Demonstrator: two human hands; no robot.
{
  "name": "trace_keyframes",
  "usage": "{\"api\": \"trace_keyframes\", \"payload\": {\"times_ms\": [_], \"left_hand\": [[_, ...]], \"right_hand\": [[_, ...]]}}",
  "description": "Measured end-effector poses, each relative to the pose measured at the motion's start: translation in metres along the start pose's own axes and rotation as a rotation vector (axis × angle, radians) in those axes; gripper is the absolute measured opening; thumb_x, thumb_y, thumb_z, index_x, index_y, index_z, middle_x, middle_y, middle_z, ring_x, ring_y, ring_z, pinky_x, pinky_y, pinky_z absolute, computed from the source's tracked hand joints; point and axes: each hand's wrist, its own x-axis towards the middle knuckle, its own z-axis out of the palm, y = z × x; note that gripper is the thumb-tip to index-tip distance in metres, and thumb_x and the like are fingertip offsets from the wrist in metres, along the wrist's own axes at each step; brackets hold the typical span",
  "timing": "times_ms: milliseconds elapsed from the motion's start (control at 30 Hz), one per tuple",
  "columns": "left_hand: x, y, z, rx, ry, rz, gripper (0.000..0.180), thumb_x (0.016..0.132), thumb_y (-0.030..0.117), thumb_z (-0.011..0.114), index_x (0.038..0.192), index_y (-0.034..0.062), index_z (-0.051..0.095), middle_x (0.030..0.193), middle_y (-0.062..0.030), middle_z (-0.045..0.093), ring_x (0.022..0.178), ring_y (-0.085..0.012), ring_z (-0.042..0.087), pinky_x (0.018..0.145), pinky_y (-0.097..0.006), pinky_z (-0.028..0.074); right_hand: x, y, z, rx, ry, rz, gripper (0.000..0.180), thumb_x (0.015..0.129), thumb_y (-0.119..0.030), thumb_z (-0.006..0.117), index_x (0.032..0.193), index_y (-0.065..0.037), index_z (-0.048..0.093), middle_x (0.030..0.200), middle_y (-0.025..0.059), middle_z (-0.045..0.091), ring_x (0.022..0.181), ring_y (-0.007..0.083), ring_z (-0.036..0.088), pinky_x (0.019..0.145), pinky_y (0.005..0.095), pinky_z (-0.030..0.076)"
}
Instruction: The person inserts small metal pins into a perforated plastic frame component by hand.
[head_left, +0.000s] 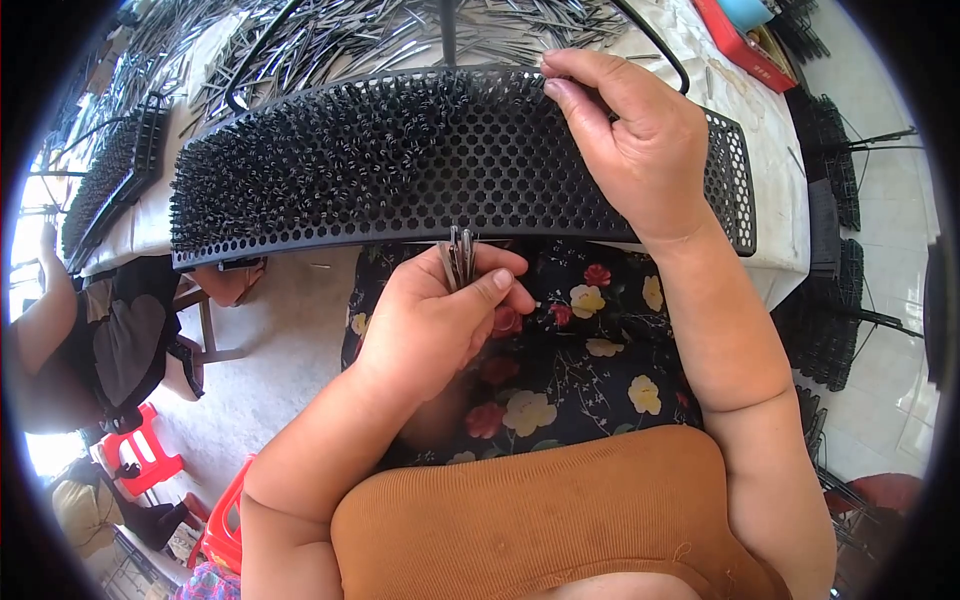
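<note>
At the far left edge of the table a second black perforated tray (pixel 115 175) lies filled with pins, and another person's arm (pixel 45 310) shows below it, well apart from the work. The main black honeycomb panel (pixel 400 170) rests along the table's near edge, overhanging toward the lap; its left and middle holes are packed with thin metal pins, while the right part is still bare mesh. The left hand (pixel 440 320) sits just under the panel's near edge, fingers closed around a small bundle of metal pins (pixel 460 255) that stand upright and touch that edge. A loose pinch here could let the bundle fan out and drop onto the floral skirt (pixel 570 350), since nothing lies beneath it. The right hand (pixel 640 140) lies flat on the bare mesh, fingertips narrow at the far edge near the heap of loose pins (pixel 400 35); I cannot tell whether it holds one. As the panel only overhangs, hard pressure there could tip it and shake seated pins out.
</note>
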Motion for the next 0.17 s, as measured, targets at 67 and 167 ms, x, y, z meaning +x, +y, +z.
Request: {"api": "trace_keyframes", "payload": {"times_ms": [67,167], "left_hand": [[0.0002,0.0004,0.0005,-0.004,0.001,0.003,0.015,0.097,0.002,0.052,0.107,-0.0055,0.06,0.083,-0.0137,0.067,0.049,-0.0058,0.045,0.039,-0.017,0.033],[-0.0003,0.0006,0.0014,0.007,0.001,-0.003,0.015,0.096,0.002,0.052,0.107,-0.0056,0.06,0.084,-0.014,0.067,0.048,-0.0059,0.044,0.039,-0.018,0.034]], "right_hand": [[0.0005,-0.0003,-0.0023,-0.014,0.037,0.009,0.016,0.08,-0.006,0.072,0.096,-0.008,0.071,0.086,0.0089,0.071,0.074,0.0261,0.069,0.066,0.0312,0.055],[-0.0016,0.0025,-0.0029,0.019,0.016,0.076,0.016,0.081,-0.006,0.072,0.097,-0.009,0.071,0.086,0.0093,0.071,0.073,0.026,0.069,0.065,0.0307,0.055]]}}
